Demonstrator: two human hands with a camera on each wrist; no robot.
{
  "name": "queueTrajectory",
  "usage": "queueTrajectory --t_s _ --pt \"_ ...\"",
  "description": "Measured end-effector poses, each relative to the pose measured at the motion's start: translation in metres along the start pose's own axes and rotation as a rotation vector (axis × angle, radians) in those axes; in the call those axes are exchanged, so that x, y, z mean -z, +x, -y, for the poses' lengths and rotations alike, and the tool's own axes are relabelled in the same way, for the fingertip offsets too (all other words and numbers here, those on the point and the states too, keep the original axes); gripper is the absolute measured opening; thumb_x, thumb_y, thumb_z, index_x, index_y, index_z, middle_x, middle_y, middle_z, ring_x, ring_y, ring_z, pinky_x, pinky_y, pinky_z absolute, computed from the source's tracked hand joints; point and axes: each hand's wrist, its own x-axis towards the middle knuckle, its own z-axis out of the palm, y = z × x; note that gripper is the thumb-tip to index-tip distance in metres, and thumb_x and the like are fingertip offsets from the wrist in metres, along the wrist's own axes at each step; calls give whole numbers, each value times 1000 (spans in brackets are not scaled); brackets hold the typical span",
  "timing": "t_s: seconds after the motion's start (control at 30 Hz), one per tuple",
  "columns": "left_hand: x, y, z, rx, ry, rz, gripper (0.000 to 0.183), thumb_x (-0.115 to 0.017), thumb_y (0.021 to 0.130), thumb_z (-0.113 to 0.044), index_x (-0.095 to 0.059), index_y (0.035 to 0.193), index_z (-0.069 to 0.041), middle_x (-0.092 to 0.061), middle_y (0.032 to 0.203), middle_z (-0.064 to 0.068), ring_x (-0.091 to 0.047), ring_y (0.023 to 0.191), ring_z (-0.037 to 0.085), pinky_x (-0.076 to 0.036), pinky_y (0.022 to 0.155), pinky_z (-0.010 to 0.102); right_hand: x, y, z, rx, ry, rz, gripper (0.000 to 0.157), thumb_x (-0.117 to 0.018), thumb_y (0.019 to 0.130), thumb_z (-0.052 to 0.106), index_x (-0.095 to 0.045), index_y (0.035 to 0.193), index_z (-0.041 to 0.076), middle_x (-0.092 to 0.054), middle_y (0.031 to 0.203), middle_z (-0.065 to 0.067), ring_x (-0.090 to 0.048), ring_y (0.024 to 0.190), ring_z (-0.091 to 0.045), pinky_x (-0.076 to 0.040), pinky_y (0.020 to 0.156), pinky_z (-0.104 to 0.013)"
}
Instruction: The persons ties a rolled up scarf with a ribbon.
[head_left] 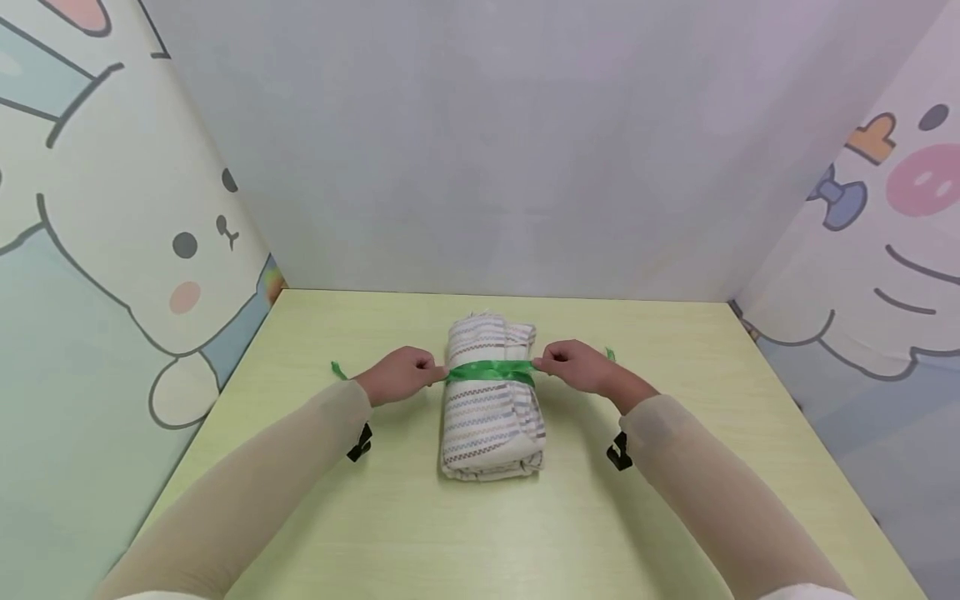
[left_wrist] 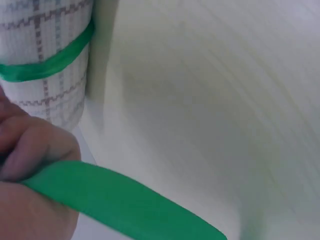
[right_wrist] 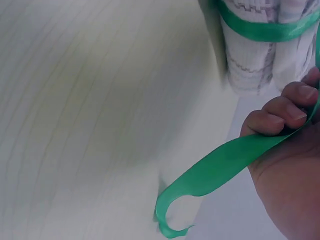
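A folded striped cloth [head_left: 480,425], white with grey, blue and reddish lines, lies lengthwise on the table. Round its upper part runs a green ribbon [head_left: 491,371]. My left hand [head_left: 397,375] grips one end of this ribbon at the cloth's left side, and a loose tail [left_wrist: 120,200] trails out of the fist in the left wrist view. On the opposite side my right hand [head_left: 577,365] holds the other end with curled fingers. From it a ribbon tail [right_wrist: 220,170] hangs down and curls at its tip in the right wrist view.
The pale yellow wooden table [head_left: 495,542] reaches back to a plain grey wall [head_left: 480,150]. Side panels with cartoon animals [head_left: 150,208] stand left and right. Small black pieces [head_left: 360,443] show under both sleeve cuffs.
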Motion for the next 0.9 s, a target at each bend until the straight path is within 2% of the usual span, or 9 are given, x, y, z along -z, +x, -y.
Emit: queueTrajectory --t_s 0.13,0.17,0.37,0.5,0.6,0.77,0.9 --pt "1 -4 8 20 -2 -48 43 -61 104 -43 -53 75 -13 -45 70 0 -40 63 17 -35 62 33 2 -4 -9 -20 10 -29 45 -58 106 42 -55 84 4 -42 71 -1 -36 62 -19 -36 64 -37" --pt "0 -4 10 26 -5 -56 43 -61 104 -43 -53 75 -13 -45 70 0 -40 63 18 -35 63 33 2 -5 -12 -24 9 -27 47 -57 106 43 -55 85 2 -41 71 -1 -36 62 -20 -36 64 -37" --pt "-5 -8 26 52 1 -82 43 -60 104 -45 -53 77 -13 -47 72 0 -43 65 18 -37 64 33 0 -11 -24 -54 21 -23 46 -54 107 45 -48 79 9 -37 69 -1 -33 62 -19 -33 64 -36" --pt "-6 -9 29 50 19 -107 46 -57 104 -51 -53 78 -13 -48 71 0 -44 65 18 -38 64 33 -2 -14 -24 -56 32 -37 44 -52 108 44 -47 79 12 -36 69 -1 -32 62 -20 -33 64 -36" --pt "-7 -12 28 56 86 -104 49 -52 105 -55 -53 79 -13 -47 70 1 -43 64 18 -37 64 33 -3 -17 -26 -72 14 -48 43 -50 109 44 -48 81 11 -37 69 -2 -34 63 -20 -34 64 -37" --pt "-7 -17 33 52 267 -85 50 -42 107 -56 -55 83 -15 -48 71 1 -44 64 17 -37 64 34 -2 -20 -36 -119 -26 -99 43 -49 110 42 -46 81 11 -37 68 -3 -34 61 -20 -34 62 -36" --pt "-8 -18 38 43 277 -84 47 -42 108 -54 -55 84 -15 -48 72 1 -44 65 17 -36 64 34 -4 -18 -35 -102 8 -105 43 -51 109 44 -49 83 10 -39 70 -3 -36 64 -21 -34 63 -37"
